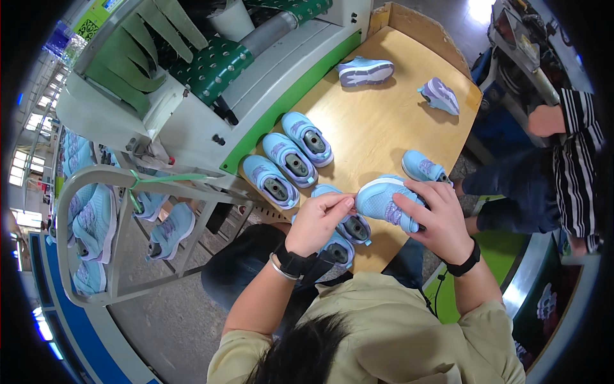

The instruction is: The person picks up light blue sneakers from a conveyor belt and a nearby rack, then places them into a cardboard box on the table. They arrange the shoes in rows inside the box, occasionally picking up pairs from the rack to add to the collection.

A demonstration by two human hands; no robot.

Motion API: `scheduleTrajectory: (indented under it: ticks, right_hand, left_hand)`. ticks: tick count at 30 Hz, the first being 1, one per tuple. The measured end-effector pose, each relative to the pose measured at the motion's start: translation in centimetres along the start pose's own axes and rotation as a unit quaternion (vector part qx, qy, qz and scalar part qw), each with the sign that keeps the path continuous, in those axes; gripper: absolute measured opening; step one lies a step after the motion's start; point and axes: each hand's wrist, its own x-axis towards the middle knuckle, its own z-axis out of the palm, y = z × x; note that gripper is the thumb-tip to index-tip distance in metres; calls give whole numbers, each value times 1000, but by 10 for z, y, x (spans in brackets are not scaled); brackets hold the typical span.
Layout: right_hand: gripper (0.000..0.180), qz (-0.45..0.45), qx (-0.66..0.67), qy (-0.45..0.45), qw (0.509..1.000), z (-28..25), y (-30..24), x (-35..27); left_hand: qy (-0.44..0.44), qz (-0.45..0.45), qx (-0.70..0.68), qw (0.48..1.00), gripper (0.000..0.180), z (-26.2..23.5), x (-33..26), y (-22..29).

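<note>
A light blue sneaker [382, 197] with lilac lacing is gripped in my right hand [441, 214], fingers wrapped over its upper. At the toe end of the same shoe, my left hand [316, 224] has thumb and forefinger pinched together; what lies between them is too small to make out. Beneath my left hand, partly covered, more blue sneakers [355, 229] rest near the board's front edge. Three matching sneakers [281, 150] with dark grey lasts inside stand in a row at the left. Just beyond my right hand is another blue sneaker [419, 165].
Two sneakers [366, 72] lie on their sides toward the far end of the wooden board [377, 121]. A machine with a green belt [214, 70] borders it at the left. A metal rack [121, 237] holds several sneakers. Another person's striped sleeve [579, 166] shows at the right.
</note>
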Motion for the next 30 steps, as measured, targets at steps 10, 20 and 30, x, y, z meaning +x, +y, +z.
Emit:
scheduleTrajectory:
  ticks: [10,20,30]
  right_hand:
    - [66,-9,-3,-12,1000,-1,-6,1]
    - [69,-8,17,-27,999,0,-5,0]
    - [67,-35,5,-19,999,-1,-8,0]
  left_hand:
    - [-3,-17,-4,1000,26,-4,-4,1]
    - [-22,-26,17,999,25,-9,-4,0]
    - [-12,-45,-8,999,24,-5,-10,8]
